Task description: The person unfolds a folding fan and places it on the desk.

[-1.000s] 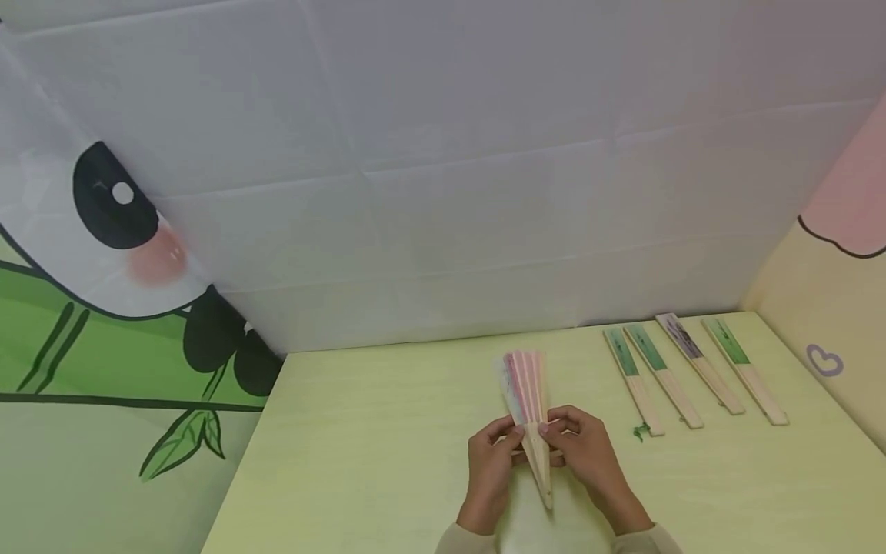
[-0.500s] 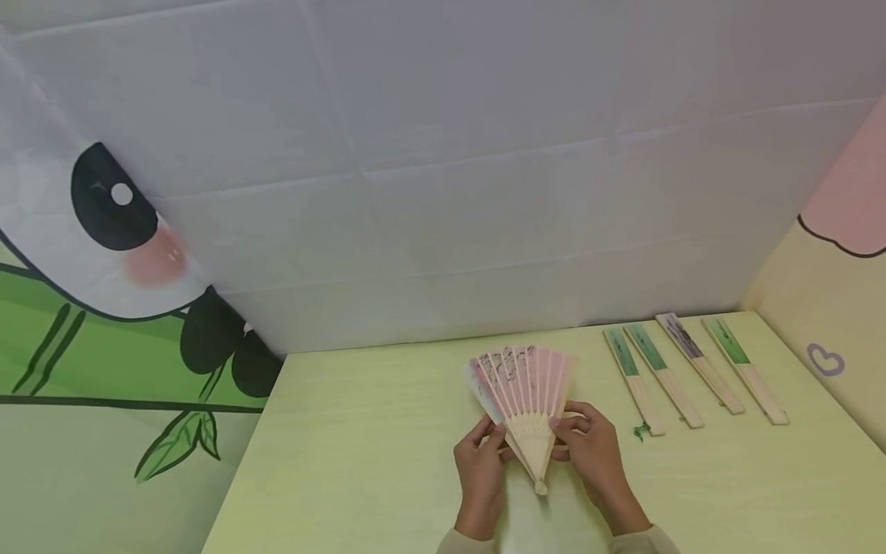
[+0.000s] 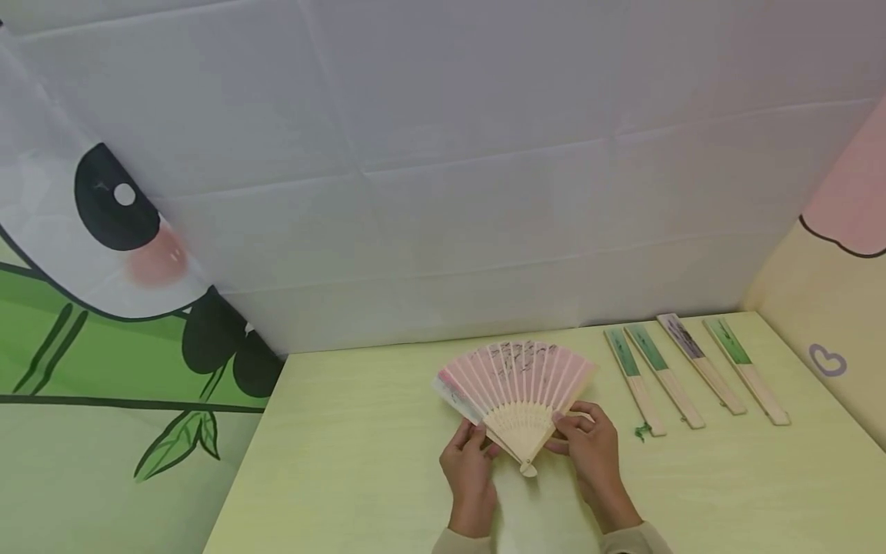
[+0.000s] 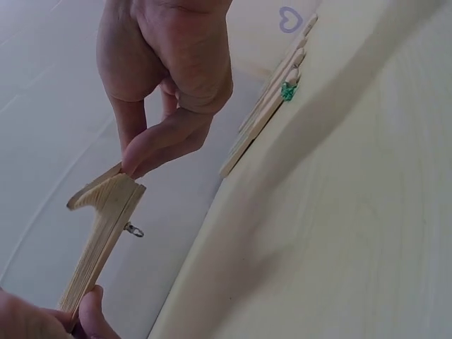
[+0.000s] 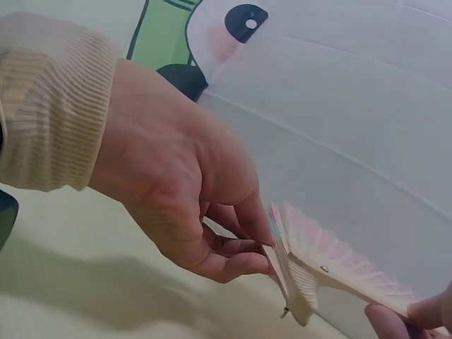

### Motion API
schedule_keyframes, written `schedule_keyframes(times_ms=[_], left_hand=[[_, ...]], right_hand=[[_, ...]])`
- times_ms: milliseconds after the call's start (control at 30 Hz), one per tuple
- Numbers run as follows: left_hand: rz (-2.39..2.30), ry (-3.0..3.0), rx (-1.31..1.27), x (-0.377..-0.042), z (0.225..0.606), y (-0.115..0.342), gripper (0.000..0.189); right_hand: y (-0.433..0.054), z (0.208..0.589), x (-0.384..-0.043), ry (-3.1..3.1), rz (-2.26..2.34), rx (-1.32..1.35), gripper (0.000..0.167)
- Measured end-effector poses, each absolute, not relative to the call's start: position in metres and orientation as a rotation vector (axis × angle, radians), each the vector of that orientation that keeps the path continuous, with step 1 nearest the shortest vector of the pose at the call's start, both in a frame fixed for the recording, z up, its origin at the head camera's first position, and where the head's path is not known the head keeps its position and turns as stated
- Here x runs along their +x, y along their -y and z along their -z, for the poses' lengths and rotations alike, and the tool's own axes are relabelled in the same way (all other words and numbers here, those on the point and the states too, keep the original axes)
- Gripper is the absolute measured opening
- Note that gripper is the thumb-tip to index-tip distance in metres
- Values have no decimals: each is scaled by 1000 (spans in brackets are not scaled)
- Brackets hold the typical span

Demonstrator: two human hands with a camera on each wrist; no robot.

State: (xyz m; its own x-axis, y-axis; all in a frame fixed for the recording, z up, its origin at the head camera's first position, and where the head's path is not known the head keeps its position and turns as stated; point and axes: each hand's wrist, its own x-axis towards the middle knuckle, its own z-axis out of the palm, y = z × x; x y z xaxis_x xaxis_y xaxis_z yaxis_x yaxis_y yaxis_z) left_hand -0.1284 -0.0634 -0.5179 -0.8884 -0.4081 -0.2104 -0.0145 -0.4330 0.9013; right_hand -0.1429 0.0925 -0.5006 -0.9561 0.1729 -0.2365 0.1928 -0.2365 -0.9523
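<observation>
Fan (image 3: 515,377) is held above the bench (image 3: 346,438), clamped at both sides: the left grip (image 3: 471,477) pinches its left edge, the right grip (image 3: 591,454) its right edge. A narrow, nearly folded wedge one second ago, it is now spread into a wide pink arc, and the grips have drawn farther apart. To the right, four folded fans (image 3: 663,375) lie unmoved.

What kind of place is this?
Maybe a playroom or craft corner, though I can't be sure: a big cartoon face and a purple heart decorate the sides, and an open pink fan is held over a table.
</observation>
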Motion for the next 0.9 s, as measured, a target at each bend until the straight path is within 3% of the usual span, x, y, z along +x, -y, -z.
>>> schedule_keyframes(times_ms=[400,900], left_hand=[[2359,1360,716,-127,522,92,42],[2278,1158,847,-132,522,151,50]], right_hand=[[-57,515,-145,-1682,2628,566,25],[14,523,-163,-1471,2740,595,24]])
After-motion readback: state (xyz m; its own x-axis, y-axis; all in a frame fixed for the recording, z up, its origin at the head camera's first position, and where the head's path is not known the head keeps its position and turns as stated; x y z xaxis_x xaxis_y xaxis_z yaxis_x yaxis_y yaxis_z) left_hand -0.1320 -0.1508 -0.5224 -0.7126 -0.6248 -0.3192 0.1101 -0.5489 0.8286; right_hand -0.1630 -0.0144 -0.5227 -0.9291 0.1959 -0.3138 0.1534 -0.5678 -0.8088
